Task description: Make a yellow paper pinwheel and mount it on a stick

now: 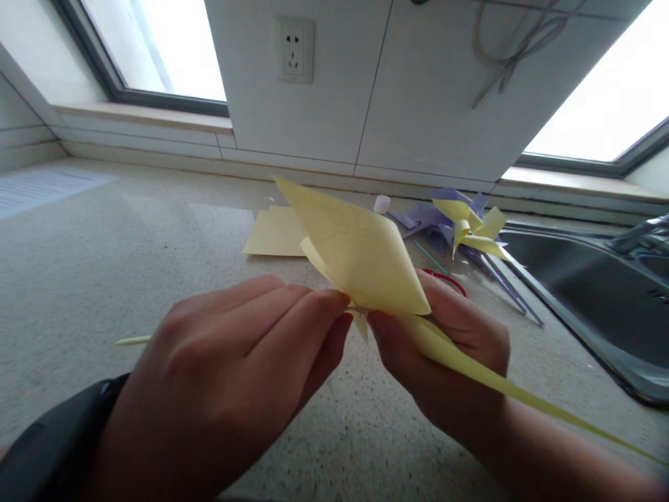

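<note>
Above the counter, a yellow paper pinwheel (360, 244) is held between my two hands, one broad vane raised and a long narrow yellow edge running right over my right wrist. My left hand (245, 348) is closed in a pinch at the pinwheel's centre, where the fingertips hide what lies between them. Opposite, my right hand (444, 355) grips the folded paper with its thumb in front and its fingers behind. A pale thin stick end (133, 340) shows left of my left hand; whether it is held or lies on the counter, I cannot tell.
Yellow paper sheets (274, 233) lie behind the hands. A finished yellow pinwheel (488, 226) rests on purple pinwheels (436, 216) with sticks, near a red scissor-like handle (449, 280) and a white cap (381, 203). A sink (575, 279) borders the right; printed paper (47, 185) lies left.
</note>
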The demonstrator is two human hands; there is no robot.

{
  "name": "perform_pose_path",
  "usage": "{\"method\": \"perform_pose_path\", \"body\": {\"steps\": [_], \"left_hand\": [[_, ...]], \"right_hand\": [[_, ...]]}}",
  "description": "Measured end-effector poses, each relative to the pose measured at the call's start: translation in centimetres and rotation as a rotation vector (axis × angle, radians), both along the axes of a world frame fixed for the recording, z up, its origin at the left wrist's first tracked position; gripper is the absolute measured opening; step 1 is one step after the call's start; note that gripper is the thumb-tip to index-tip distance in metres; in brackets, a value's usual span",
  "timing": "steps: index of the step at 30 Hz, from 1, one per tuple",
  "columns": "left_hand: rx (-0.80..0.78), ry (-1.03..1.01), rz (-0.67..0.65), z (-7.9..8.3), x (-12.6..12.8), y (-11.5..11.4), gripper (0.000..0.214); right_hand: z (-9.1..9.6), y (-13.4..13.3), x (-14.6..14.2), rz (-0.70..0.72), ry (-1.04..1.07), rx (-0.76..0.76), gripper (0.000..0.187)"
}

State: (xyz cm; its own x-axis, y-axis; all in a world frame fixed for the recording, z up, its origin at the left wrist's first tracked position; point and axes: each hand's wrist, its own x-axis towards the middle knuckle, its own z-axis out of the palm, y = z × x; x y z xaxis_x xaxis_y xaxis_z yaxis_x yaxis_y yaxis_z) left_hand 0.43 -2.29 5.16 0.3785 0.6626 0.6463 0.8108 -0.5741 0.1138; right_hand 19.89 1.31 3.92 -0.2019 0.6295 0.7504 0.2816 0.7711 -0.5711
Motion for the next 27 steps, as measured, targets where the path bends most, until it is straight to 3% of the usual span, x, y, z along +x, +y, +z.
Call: {"method": "perform_pose_path", "body": {"steps": [8, 15, 18, 20, 23, 25, 27], "left_hand": [[0.086, 0.063, -0.086, 0.6, -0.5, 0.5, 0.012], [0.074, -0.004, -0.142, 0.9, -0.7, 1.3, 0.01], [0.041, -0.026, -0.15, 0.7, -1.0, 2.0, 0.008], [0.008, -0.022, -0.144, 0.5, -1.1, 2.5, 0.008], [-0.039, 0.047, -0.123, -0.1, -1.3, 3.0, 0.01], [-0.043, 0.111, -0.109, -0.6, -1.3, 3.1, 0.012], [-0.049, 0.157, -0.104, -1.1, -1.2, 3.1, 0.014]], "right_hand": [[0.5, 0.4, 0.5, 0.136, 0.006, -0.127, 0.015], [-1.5, 1.5, 1.4, 0.358, 0.183, -0.308, 0.013], [-1.7, 2.4, 2.0, 0.319, 0.21, -0.406, 0.018], [-1.2, 3.0, 2.4, 0.167, 0.16, -0.331, 0.028], [-0.2, 3.5, 2.9, -0.125, -0.043, 0.004, 0.042], [0.5, 3.4, 3.0, -0.211, -0.265, 0.25, 0.035], [0.8, 3.0, 3.0, -0.17, -0.474, 0.348, 0.018]]}}
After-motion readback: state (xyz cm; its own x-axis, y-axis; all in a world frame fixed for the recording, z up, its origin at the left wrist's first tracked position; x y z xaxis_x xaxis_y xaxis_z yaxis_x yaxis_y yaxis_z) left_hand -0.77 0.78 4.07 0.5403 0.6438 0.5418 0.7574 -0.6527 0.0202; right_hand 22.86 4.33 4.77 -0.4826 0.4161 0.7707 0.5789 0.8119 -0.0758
